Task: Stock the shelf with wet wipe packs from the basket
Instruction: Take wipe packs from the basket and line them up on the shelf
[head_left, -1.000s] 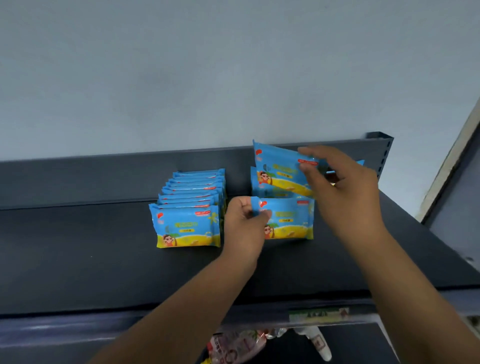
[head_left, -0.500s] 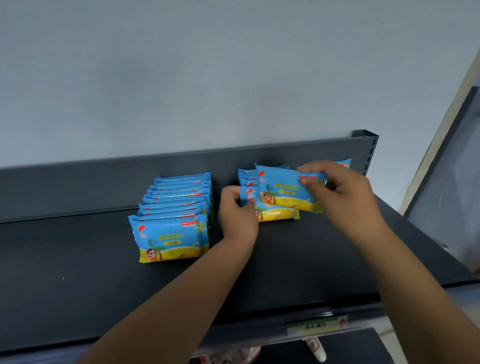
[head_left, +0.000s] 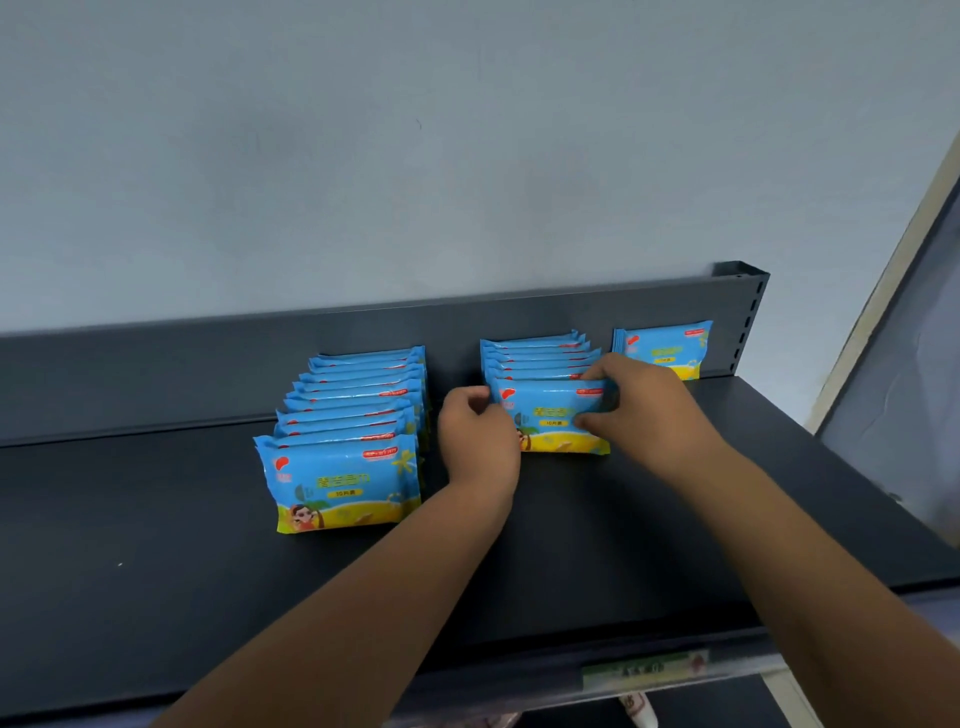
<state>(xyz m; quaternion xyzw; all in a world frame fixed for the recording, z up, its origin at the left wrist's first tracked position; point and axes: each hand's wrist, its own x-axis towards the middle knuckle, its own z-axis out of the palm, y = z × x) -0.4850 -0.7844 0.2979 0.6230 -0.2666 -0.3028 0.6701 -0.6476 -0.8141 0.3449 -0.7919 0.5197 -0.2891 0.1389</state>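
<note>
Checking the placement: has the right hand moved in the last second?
Yes. Against the back panel, the right hand came down: from the panel's top edge to the front pack of the middle row.

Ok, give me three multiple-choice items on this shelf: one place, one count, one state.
1. The right stack stands: A) against the back panel B) at the front edge C) on the left row
2. Groups of packs on the shelf: A) one B) three C) five
3. The left hand and right hand are: A) idle B) gripping the middle row's front pack C) lifting the left row
Answers: 1A, it stands at the panel; 2B, left row, middle row, right stack; 3B, both curl round its ends.
</note>
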